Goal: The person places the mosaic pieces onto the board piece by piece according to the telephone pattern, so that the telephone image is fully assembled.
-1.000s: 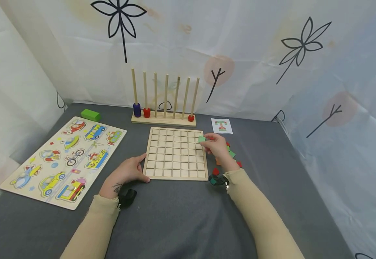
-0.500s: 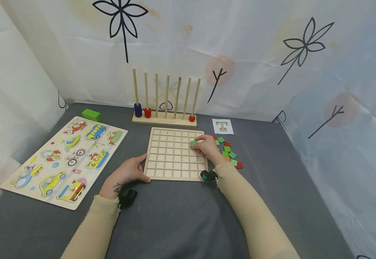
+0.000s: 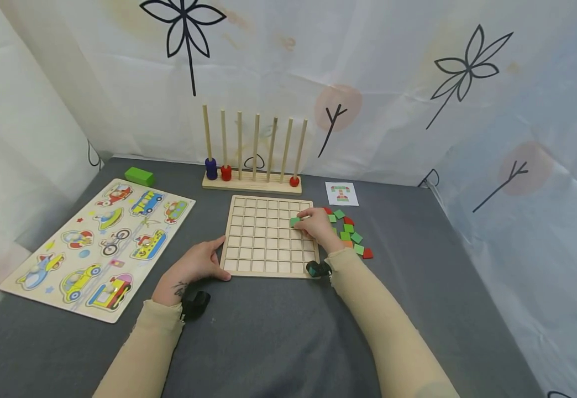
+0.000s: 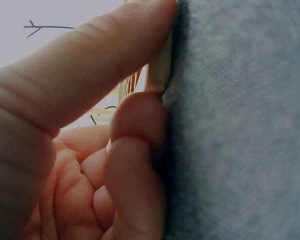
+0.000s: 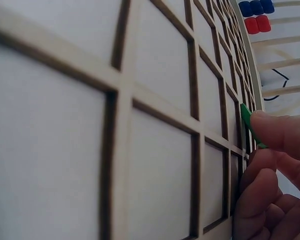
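A square wooden grid board lies flat on the dark tablecloth. My left hand holds its near left corner, the thumb at the front edge and a finger at the left side; the left wrist view shows the thumb against the board's edge and other fingers curled. In my right hand, thumb and forefinger pinch a small green square tile over the right part of the grid. The right wrist view shows that tile tilted at a cell. Part of it is hidden by the fingers.
Several green, red and orange tiles lie right of the board. Behind them is a pattern card. A peg stand with beads stands at the back. A vehicle puzzle and a green block lie left.
My right hand has moved left from the board's right edge with the green tile, then settled lower over a cell. My left hand has stayed at the corner.
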Demonstrator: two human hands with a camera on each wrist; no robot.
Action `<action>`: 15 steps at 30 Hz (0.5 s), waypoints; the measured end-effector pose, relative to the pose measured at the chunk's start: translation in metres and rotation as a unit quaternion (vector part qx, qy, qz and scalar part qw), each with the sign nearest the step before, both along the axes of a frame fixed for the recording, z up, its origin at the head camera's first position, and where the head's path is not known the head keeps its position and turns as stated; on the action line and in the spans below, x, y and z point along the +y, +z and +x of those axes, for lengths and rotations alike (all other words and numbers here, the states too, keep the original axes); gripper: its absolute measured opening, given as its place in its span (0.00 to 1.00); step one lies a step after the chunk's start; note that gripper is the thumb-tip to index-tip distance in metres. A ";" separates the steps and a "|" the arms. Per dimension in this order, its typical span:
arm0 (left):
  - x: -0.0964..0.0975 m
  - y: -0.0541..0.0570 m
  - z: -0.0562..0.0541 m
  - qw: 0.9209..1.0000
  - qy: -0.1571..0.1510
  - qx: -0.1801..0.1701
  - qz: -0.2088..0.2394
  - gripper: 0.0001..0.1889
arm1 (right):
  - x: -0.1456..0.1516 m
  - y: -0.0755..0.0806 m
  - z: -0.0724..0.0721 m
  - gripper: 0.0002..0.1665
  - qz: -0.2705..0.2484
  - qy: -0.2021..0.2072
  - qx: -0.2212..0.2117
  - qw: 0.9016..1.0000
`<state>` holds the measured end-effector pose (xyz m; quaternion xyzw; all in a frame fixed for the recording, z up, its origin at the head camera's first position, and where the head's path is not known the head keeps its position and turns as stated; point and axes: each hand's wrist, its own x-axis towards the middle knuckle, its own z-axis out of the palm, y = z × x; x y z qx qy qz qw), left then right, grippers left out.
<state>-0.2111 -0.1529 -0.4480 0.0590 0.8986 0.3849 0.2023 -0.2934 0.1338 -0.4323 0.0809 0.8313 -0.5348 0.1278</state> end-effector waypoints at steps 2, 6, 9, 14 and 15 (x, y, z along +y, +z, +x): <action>0.000 0.001 0.000 1.000 0.000 -0.001 0.000 0.54 | -0.001 0.000 0.000 0.18 0.003 0.001 -0.001 1.000; 0.000 0.000 0.002 1.000 -0.006 0.007 0.004 0.54 | -0.001 0.000 0.001 0.18 0.024 0.003 0.002 1.000; 0.000 -0.001 0.003 1.000 -0.011 0.018 0.008 0.54 | -0.001 0.001 0.002 0.20 0.049 0.012 0.008 0.999; -0.001 -0.002 0.002 1.000 -0.012 0.021 0.008 0.54 | -0.002 0.002 0.003 0.22 0.072 0.027 0.014 0.997; -0.001 -0.002 0.002 1.000 -0.012 0.021 0.007 0.54 | -0.002 0.001 0.003 0.23 0.074 0.030 0.017 0.997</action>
